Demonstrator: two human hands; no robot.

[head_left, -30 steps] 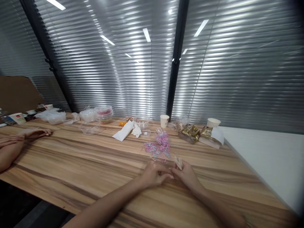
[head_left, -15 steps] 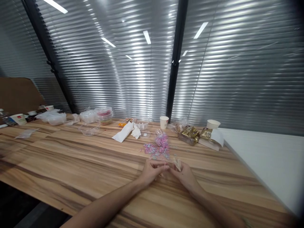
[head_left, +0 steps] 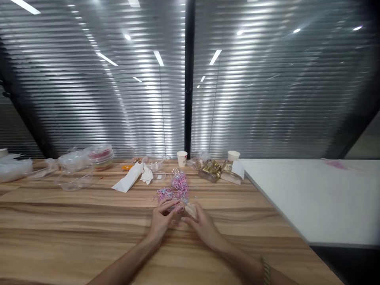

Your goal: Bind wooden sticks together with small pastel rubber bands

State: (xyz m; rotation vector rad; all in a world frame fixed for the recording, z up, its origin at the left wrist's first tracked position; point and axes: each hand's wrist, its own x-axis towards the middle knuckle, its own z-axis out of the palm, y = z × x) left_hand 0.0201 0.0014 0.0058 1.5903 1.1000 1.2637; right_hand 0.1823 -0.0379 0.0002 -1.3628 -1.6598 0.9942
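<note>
My left hand (head_left: 160, 221) is over the wood-grain table, thumb and forefinger pinched on a small pink piece (head_left: 178, 206). Close beside it, my right hand (head_left: 204, 227) has its fingers around a pale, cream-coloured thing (head_left: 191, 209); its kind is blurred. The fingertips of both hands almost meet. Just beyond them lies a loose heap of small pink, purple and light-blue pieces (head_left: 172, 194). More of these pieces spill from a clear plastic cup (head_left: 177, 174) that appears to lie on its side.
Behind the heap stands a paper cup (head_left: 182, 158), with gold wrappers (head_left: 210, 171) and a second paper cup (head_left: 234, 155) to the right. White paper (head_left: 129, 179), a crumpled tissue (head_left: 146, 174) and clear plastic containers (head_left: 99, 156) lie left. A white surface (head_left: 297, 194) adjoins the table.
My view has turned right, so the table's things sit further left in the picture. My hands stay near the heap, and a small gap now shows between their fingertips.
</note>
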